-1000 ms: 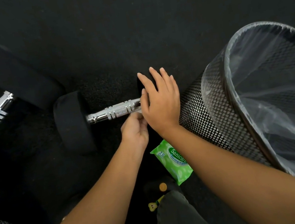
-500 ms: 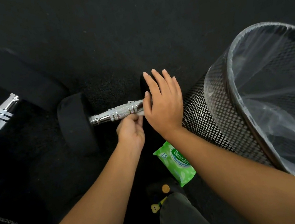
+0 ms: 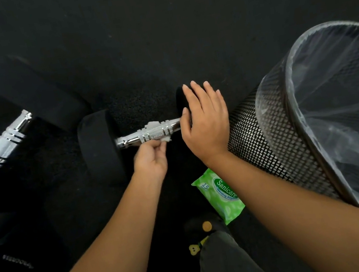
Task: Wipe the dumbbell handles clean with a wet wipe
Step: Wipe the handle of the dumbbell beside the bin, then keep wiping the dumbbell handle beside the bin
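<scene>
A black dumbbell lies on the dark floor, its chrome handle [image 3: 149, 133] running left to right between two black heads. My left hand [image 3: 150, 159] pinches a white wet wipe [image 3: 165, 139] against the underside of the handle near its middle; a bit of wipe also shows above the bar. My right hand [image 3: 204, 121] rests flat with straight fingers on the dumbbell's right head [image 3: 180, 98], which it mostly hides. A second dumbbell's chrome handle [image 3: 0, 147] lies at the far left.
A black mesh waste bin [image 3: 276, 133] lined with a clear plastic bag stands close on the right, touching distance from my right hand. A green pack of wet wipes [image 3: 220, 194] lies on the floor below my right wrist. My knee shows at the bottom centre.
My left hand has slid the wipe leftward along the handle, away from my right hand. My right hand stays on the right head.
</scene>
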The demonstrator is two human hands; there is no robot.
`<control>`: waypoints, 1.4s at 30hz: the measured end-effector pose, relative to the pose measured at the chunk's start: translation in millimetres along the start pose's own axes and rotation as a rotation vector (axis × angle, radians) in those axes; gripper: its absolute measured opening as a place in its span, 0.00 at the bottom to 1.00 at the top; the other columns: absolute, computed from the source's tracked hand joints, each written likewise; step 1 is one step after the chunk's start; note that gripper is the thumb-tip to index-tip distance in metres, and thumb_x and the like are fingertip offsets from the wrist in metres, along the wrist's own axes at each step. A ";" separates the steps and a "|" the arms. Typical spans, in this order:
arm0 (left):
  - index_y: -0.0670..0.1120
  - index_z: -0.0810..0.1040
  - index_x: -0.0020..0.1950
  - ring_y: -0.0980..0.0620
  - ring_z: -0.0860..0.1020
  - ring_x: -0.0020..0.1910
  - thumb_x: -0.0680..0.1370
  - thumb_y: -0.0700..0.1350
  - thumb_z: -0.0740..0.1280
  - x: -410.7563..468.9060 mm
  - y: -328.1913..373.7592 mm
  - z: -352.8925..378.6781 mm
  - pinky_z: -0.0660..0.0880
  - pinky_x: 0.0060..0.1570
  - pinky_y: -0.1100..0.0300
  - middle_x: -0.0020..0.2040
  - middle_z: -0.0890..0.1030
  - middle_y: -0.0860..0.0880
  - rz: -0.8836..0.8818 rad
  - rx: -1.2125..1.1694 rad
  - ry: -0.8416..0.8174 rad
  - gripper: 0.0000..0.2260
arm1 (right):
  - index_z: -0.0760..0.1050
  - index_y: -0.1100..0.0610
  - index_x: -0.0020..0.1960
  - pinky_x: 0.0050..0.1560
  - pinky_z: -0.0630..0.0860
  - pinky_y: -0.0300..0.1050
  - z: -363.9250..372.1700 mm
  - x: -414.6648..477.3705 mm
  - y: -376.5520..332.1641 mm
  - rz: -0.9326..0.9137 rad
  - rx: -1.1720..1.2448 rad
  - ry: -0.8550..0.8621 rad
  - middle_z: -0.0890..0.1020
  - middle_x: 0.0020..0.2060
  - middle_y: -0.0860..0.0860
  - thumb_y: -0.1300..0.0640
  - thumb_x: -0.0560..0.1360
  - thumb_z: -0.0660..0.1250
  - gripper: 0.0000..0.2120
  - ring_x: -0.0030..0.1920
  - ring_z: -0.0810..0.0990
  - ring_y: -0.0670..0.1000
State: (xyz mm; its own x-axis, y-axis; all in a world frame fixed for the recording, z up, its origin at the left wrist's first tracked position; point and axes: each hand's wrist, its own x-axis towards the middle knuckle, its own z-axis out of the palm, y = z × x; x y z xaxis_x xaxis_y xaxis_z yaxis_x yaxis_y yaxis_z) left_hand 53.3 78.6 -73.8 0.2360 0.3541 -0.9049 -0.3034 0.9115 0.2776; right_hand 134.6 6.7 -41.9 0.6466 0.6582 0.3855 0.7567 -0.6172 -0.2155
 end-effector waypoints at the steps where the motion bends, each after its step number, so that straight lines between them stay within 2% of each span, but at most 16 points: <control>1: 0.35 0.75 0.48 0.44 0.73 0.63 0.77 0.26 0.53 -1.7 4.2 -2.5 0.66 0.67 0.58 0.50 0.77 0.41 0.005 -0.021 0.011 0.12 | 0.72 0.58 0.66 0.70 0.61 0.54 -0.1 0.2 0.2 0.002 0.000 0.000 0.75 0.64 0.54 0.57 0.74 0.60 0.20 0.68 0.69 0.56; 5: 0.37 0.73 0.42 0.47 0.72 0.65 0.78 0.28 0.55 -10.4 6.4 -5.7 0.69 0.63 0.60 0.46 0.76 0.44 -0.017 -0.115 0.013 0.11 | 0.72 0.57 0.66 0.70 0.60 0.54 -0.5 0.5 -0.7 0.006 -0.006 -0.008 0.75 0.64 0.53 0.57 0.75 0.60 0.20 0.68 0.69 0.56; 8: 0.37 0.72 0.41 0.48 0.76 0.52 0.78 0.28 0.56 -11.4 2.6 -1.2 0.68 0.65 0.61 0.41 0.75 0.43 -0.017 -0.129 0.030 0.10 | 0.72 0.57 0.66 0.70 0.61 0.54 0.0 0.9 -1.5 0.012 -0.013 -0.003 0.75 0.64 0.53 0.56 0.75 0.59 0.20 0.68 0.69 0.56; 11: 0.37 0.72 0.39 0.49 0.75 0.42 0.77 0.26 0.54 -10.9 -1.5 3.8 0.67 0.66 0.57 0.40 0.75 0.42 -0.006 -0.119 0.025 0.12 | 0.73 0.57 0.65 0.70 0.61 0.54 0.5 0.8 -1.8 0.024 -0.004 0.010 0.76 0.64 0.53 0.56 0.75 0.59 0.19 0.68 0.69 0.56; 15: 0.35 0.73 0.45 0.46 0.77 0.44 0.76 0.25 0.52 -8.6 -5.2 6.0 0.69 0.65 0.53 0.44 0.76 0.39 -0.020 -0.076 -0.046 0.12 | 0.73 0.57 0.65 0.69 0.61 0.54 2.0 0.0 -2.3 0.021 -0.004 0.021 0.76 0.63 0.53 0.57 0.75 0.60 0.19 0.68 0.70 0.57; 18: 0.34 0.73 0.53 0.45 0.77 0.46 0.76 0.25 0.52 -14.4 -7.0 7.9 0.71 0.62 0.52 0.46 0.76 0.39 -0.014 -0.045 -0.063 0.14 | 0.73 0.57 0.65 0.69 0.61 0.54 2.5 0.0 -1.4 0.019 -0.014 0.027 0.76 0.63 0.53 0.58 0.74 0.61 0.19 0.68 0.70 0.57; 22: 0.36 0.73 0.42 0.48 0.77 0.41 0.74 0.24 0.55 -32.6 -8.4 14.4 0.73 0.61 0.54 0.40 0.76 0.42 0.044 -0.039 0.053 0.11 | 0.73 0.57 0.65 0.69 0.61 0.54 2.0 -1.0 -1.2 0.007 -0.014 0.032 0.77 0.63 0.53 0.58 0.74 0.61 0.19 0.68 0.70 0.57; 25: 0.33 0.75 0.46 0.46 0.76 0.46 0.74 0.24 0.57 -45.2 -5.8 18.3 0.75 0.58 0.56 0.38 0.75 0.42 0.048 -0.037 0.165 0.10 | 0.73 0.57 0.65 0.70 0.60 0.53 2.7 -0.8 -0.7 0.009 -0.008 0.028 0.76 0.63 0.53 0.57 0.74 0.60 0.19 0.68 0.70 0.57; 29: 0.36 0.72 0.39 0.48 0.75 0.45 0.74 0.26 0.58 -57.1 0.9 19.5 0.75 0.56 0.57 0.38 0.73 0.44 0.032 -0.026 0.210 0.09 | 0.73 0.57 0.65 0.69 0.61 0.54 2.2 -0.7 -0.8 0.012 -0.004 0.027 0.76 0.63 0.54 0.58 0.74 0.60 0.19 0.68 0.70 0.57; 31: 0.35 0.74 0.45 0.49 0.75 0.44 0.75 0.27 0.59 -63.3 2.5 19.3 0.76 0.54 0.59 0.39 0.72 0.44 0.034 -0.023 0.230 0.07 | 0.73 0.57 0.65 0.70 0.60 0.54 2.3 -1.1 -0.9 0.006 -0.014 0.020 0.76 0.63 0.53 0.57 0.74 0.60 0.19 0.68 0.70 0.57; 34: 0.34 0.74 0.57 0.49 0.76 0.41 0.76 0.28 0.60 -74.3 2.0 20.1 0.78 0.48 0.59 0.42 0.74 0.43 0.052 -0.025 0.253 0.11 | 0.72 0.57 0.65 0.70 0.60 0.53 2.8 0.2 -0.6 0.019 -0.007 -0.004 0.76 0.64 0.53 0.57 0.75 0.59 0.19 0.68 0.69 0.57; 36: 0.34 0.73 0.59 0.50 0.76 0.39 0.76 0.28 0.60 -84.9 0.7 21.8 0.77 0.44 0.61 0.43 0.76 0.43 0.071 -0.015 0.252 0.12 | 0.72 0.57 0.65 0.70 0.59 0.53 1.2 0.0 -1.5 0.033 -0.001 -0.024 0.76 0.64 0.53 0.57 0.75 0.59 0.19 0.68 0.69 0.57; 39: 0.34 0.74 0.59 0.51 0.77 0.40 0.75 0.26 0.57 -98.7 -2.7 24.8 0.76 0.46 0.61 0.38 0.75 0.46 0.124 0.022 0.190 0.15 | 0.72 0.57 0.65 0.71 0.56 0.52 -5.4 2.2 -3.6 0.077 0.087 -0.079 0.74 0.65 0.53 0.57 0.76 0.58 0.19 0.70 0.67 0.56; 42: 0.40 0.74 0.58 0.52 0.77 0.41 0.75 0.26 0.55 -115.7 1.2 30.3 0.75 0.50 0.59 0.41 0.76 0.47 0.189 0.100 0.042 0.17 | 0.73 0.56 0.65 0.73 0.49 0.49 -20.0 11.1 -6.3 0.217 0.311 -0.208 0.72 0.67 0.52 0.55 0.79 0.55 0.17 0.72 0.61 0.53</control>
State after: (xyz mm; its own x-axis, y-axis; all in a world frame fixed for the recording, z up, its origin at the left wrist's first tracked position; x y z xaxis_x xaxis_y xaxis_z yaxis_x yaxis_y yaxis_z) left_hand 53.6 45.0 41.1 0.1441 0.5135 -0.8459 -0.2454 0.8467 0.4722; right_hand 135.1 9.3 -18.3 0.7752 0.6204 0.1191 0.5736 -0.6123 -0.5440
